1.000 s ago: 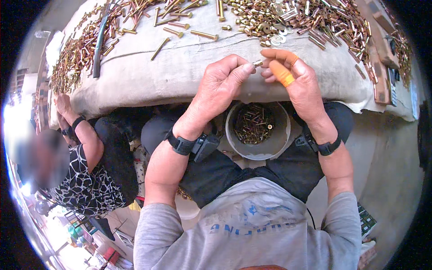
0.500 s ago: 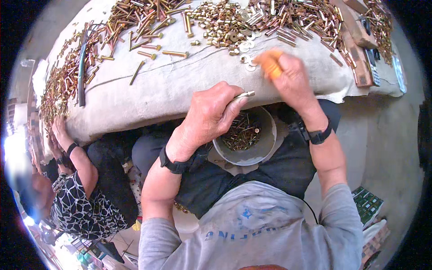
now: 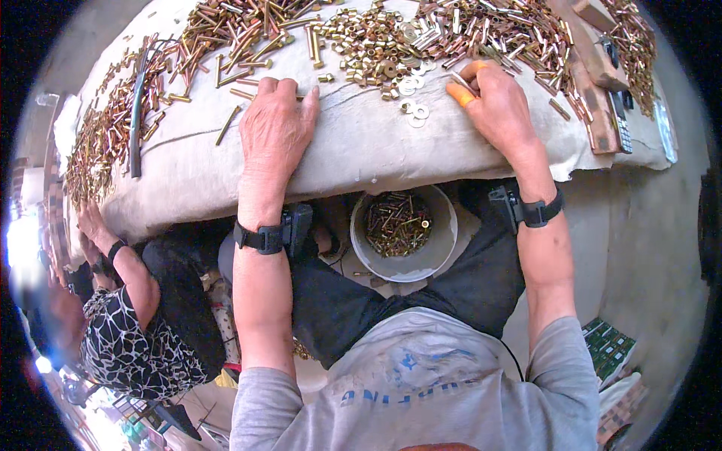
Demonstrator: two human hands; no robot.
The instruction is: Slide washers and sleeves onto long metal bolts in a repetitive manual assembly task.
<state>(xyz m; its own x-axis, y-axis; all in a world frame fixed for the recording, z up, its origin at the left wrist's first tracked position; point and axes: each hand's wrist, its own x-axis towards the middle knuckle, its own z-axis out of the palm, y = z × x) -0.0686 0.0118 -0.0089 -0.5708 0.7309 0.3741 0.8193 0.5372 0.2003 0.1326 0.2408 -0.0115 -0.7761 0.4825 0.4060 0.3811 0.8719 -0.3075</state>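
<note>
My left hand [image 3: 277, 124] reaches onto the cloth-covered table, fingers curled over a brass-coloured bolt that is mostly hidden between index finger and thumb. Another bolt [image 3: 228, 125] lies on the cloth just left of it. My right hand [image 3: 496, 105], with orange covering on its thumb and a finger, pinches a slim metal sleeve [image 3: 460, 80] by the sleeve pile [image 3: 519, 37]. Several flat washers [image 3: 416, 113] lie left of that hand, beside a heap of brass-coloured nuts [image 3: 368, 41]. Below the table edge, a bucket [image 3: 436, 267] between my legs holds assembled-looking bolts [image 3: 398, 225].
A large bolt heap [image 3: 233, 37] covers the far left of the table. A dark strip [image 3: 137, 113] lies among fasteners there. Wooden blocks [image 3: 587, 75] border the sleeves at right, near a keypad device [image 3: 621, 124]. Another person's hand [image 3: 94, 225] works at the left edge.
My left hand has moved up and left from above the bucket to a bolt; the metal piece it held is gone from it. My right hand has moved from the washers to the sleeves.
</note>
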